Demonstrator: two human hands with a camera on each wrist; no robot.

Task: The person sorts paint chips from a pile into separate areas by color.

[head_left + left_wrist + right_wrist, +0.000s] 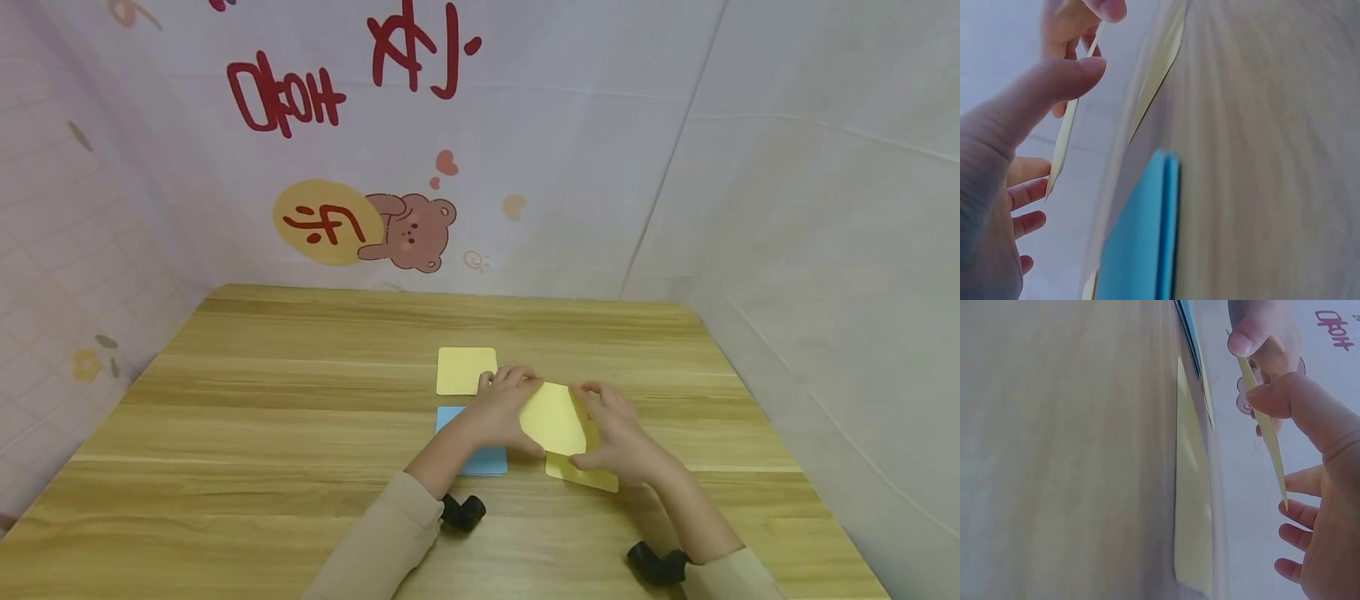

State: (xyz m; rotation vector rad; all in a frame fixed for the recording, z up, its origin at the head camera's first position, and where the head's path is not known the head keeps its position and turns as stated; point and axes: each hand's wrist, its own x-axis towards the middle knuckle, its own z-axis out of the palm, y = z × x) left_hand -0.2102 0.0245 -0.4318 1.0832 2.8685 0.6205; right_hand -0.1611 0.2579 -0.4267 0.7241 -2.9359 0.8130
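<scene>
Both hands hold a yellow paper sheet [553, 419] between them, above the table. My left hand [497, 414] pinches its left side, thumb at the near corner and fingers at the far one. On the opposite side my right hand [617, 437] pinches the sheet the same way. Seen edge-on in the right wrist view, the held sheet [1264, 422] is thin and slightly bent. Another yellow sheet [582, 475] lies under it on the table, partly covered. Blue sheets [487, 462] lie beneath the left wrist; in the left wrist view the blue sheets [1138, 244] show two layers.
A further yellow sheet [465, 371] lies on the wooden table [300, 417] beyond the blue ones, close to the left fingers. Black wrist pieces [463, 513] sit by each forearm. A printed white cloth [570, 150] hangs behind the table and along its sides.
</scene>
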